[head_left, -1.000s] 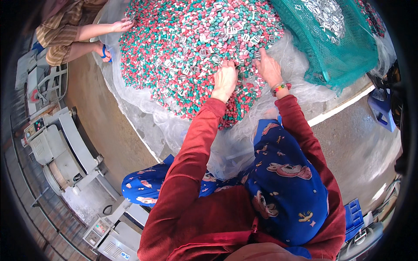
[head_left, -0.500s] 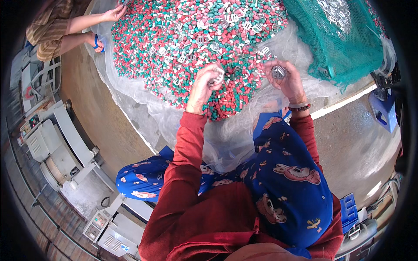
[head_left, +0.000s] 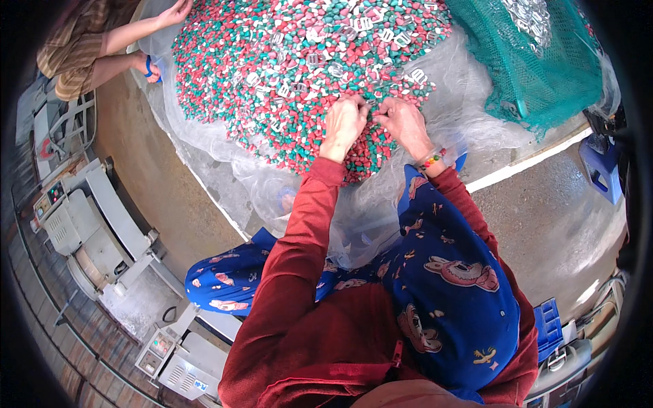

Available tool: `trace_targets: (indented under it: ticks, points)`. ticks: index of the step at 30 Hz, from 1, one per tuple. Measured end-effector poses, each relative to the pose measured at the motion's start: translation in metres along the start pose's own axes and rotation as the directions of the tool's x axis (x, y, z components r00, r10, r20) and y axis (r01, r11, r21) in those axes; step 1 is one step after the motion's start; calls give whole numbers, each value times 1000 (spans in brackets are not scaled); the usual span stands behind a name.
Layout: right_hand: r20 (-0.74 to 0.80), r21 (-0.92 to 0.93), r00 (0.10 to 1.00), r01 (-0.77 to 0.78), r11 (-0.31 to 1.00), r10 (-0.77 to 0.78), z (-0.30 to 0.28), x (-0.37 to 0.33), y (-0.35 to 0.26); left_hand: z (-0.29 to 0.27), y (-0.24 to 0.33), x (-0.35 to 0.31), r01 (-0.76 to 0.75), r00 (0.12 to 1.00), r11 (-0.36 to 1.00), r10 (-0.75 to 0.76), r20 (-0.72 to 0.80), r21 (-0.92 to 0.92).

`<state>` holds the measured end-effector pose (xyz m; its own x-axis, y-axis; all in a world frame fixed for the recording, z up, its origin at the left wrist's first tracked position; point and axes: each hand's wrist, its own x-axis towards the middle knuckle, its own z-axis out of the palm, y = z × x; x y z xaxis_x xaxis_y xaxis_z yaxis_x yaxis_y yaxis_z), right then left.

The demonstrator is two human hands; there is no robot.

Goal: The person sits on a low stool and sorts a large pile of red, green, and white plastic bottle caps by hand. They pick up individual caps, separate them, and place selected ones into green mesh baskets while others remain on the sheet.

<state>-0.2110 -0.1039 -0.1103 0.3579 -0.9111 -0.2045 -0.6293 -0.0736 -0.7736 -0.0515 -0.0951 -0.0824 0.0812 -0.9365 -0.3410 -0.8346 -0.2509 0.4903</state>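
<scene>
the left hand (head_left: pixel 344 128) reaches into the near part of a heap of small red, green and white pebbles (head_left: pixel 224 88); its fingers are curled with the tips down at the pebbles, and i cannot tell whether they have hold of anything. just to its right, the right hand (head_left: pixel 406 128) has its fingers bent in toward the left one, nearly closed, their grip too small to make out. slotted buckles (head_left: pixel 417 75) lie scattered on the heap, beyond both hands. the heap rests on a sheer white sheet (head_left: pixel 462 81). at far right, a green mesh (head_left: pixel 541 88) bears silvery metal pieces (head_left: pixel 532 24). a co-worker's hand (head_left: pixel 175 13) is at the heap's far left edge.
</scene>
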Motion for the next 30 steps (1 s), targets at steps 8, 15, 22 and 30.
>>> trace_targets:
  ticks: [8,15,22,30]
  points:
    - [171,554,939,-342,759,298,-48,-4,16,-52,1,-5,154,979,-201,164,122,-967]
    - [-168,-179,979,-148,973,118,-64,23,29,-51,23,30,142,987,538,-18,158,-831]
    - [38,-299,995,-79,951,94,-39,32,26,4,16,35,-178,979,984,180,-98,25]
    - [-129,69,975,-173,982,181,-62,-1,23,-29,-3,-13,-6,998,990,-2,-58,-141]
